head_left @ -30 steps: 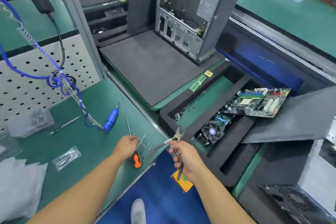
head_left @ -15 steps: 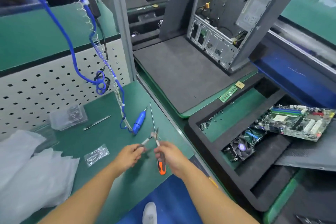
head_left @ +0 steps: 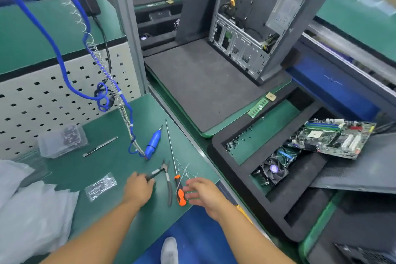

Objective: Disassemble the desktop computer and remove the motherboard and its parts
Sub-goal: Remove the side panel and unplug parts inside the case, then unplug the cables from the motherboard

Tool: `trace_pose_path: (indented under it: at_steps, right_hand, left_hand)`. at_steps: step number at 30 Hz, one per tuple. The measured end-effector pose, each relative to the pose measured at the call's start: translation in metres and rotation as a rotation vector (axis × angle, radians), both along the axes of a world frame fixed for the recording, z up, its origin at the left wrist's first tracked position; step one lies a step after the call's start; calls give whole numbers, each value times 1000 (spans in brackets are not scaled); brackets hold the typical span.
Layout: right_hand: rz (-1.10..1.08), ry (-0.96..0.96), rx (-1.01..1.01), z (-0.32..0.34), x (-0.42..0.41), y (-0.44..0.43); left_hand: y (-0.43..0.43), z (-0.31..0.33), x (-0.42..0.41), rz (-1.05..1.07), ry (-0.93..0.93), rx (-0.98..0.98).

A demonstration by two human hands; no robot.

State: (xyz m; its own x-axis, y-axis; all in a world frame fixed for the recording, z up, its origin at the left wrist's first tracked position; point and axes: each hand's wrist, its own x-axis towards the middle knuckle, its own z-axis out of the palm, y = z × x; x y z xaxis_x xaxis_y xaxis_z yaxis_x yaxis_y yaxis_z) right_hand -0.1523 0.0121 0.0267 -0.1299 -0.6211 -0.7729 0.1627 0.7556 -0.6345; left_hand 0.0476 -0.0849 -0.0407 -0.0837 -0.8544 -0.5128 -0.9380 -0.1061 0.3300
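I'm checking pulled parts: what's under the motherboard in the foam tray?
Below the motherboard, a blue cable shows at its left edge; anything farther under is covered.

Going off the screwdriver (head_left: 180, 195): cutters (head_left: 168, 184) just left of it, powered driver (head_left: 153, 142) behind-left, foam tray (head_left: 216, 152) to the right with the fan (head_left: 274, 169) in it and the motherboard (head_left: 334, 138) resting on it, computer case (head_left: 267, 17) well behind on the mat (head_left: 203, 83).

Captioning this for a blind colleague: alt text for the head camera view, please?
A person's left hand grips one handle of grey side-cutting pliers on a green bench mat, while the open right hand hovers beside an orange-handled screwdriver. A green motherboard rests on a black foam tray.
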Motion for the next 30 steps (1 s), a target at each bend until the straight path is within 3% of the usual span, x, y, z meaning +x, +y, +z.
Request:
trace_pose_path:
  at_steps: [2, 4, 6, 8, 13, 21, 30]
  right_hand:
    - [-25, -6, -16, 2, -6, 2]
    - [-54, -11, -30, 6, -12, 3]
    - [-101, -6, -43, 11, -21, 4]
    - [-162, -3, -62, 19, -31, 6]
    - [-256, 74, -124, 39, -62, 28]
    - [-456, 185, -176, 84, -135, 101]
    - [-554, 381, -316, 166, -232, 240]
  left_hand:
    - [2, 5, -9, -46, -112, -105]
    - [3, 11, -18, -62, -57, -210]
    - [3, 22, -29, -29, 173, -233]
    - [3, 40, -47, 61, 459, -94]
    - [3, 74, -103, 41, 651, -17]
    - [53, 121, -235, -191, 857, 67]
    - [189, 200, -382, -597, 1050, 109]
